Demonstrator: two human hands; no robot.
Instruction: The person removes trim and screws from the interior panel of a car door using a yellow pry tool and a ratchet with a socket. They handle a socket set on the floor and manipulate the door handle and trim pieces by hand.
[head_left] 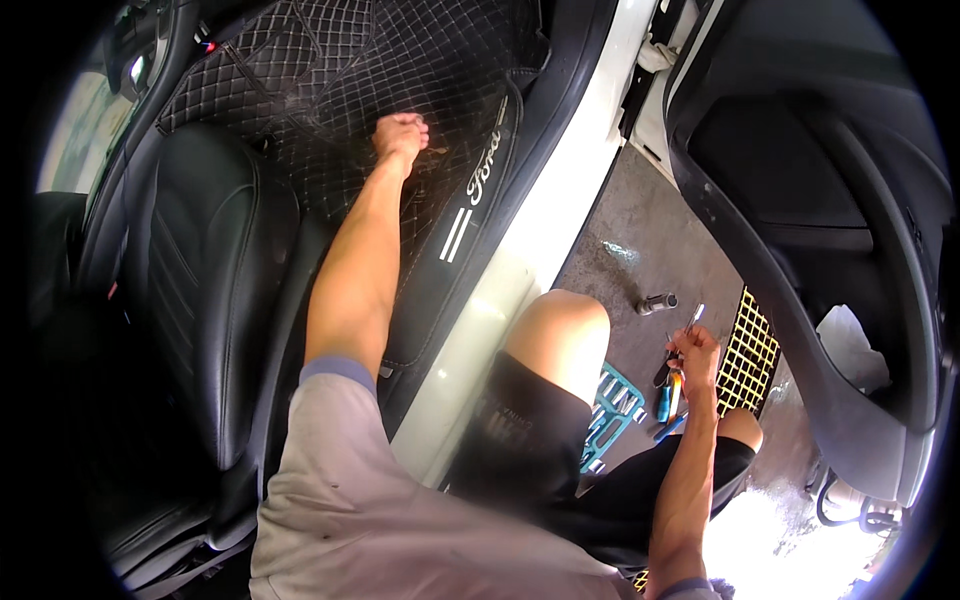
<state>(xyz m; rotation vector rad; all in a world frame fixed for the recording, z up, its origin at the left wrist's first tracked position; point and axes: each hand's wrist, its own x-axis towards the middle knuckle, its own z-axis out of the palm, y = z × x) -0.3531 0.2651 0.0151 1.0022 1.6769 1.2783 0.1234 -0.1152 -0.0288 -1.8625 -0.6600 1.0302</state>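
1. Access can be judged as gained: the door (800,190) has been swung open, well to the right of the sill (545,255).
2. To the left of the sill, the mat (330,150) is laid in the footwell, its stitched surface spread out; no lifted edge can be made out, so it is judged not to have been taken up. The seat (205,270) is in place, farther left of the sill.
3. The left hand (402,137) is set over the mat, left of the sill, its fingers curled into a fist (whether anything small is enclosed cannot be told).
4. The right hand (697,357) is held low, right of the sill, at a metal tool (696,315); whether the tool is grasped or only lies behind the fingers cannot be told.
5. Tools have been set out right of the sill: the case (612,412), the screwdriver (664,403) and a dark cylinder (657,303).
6. A middle stage is suggested: right of the sill, tools are not put away and the door is not closed. How much else is left cannot be read.
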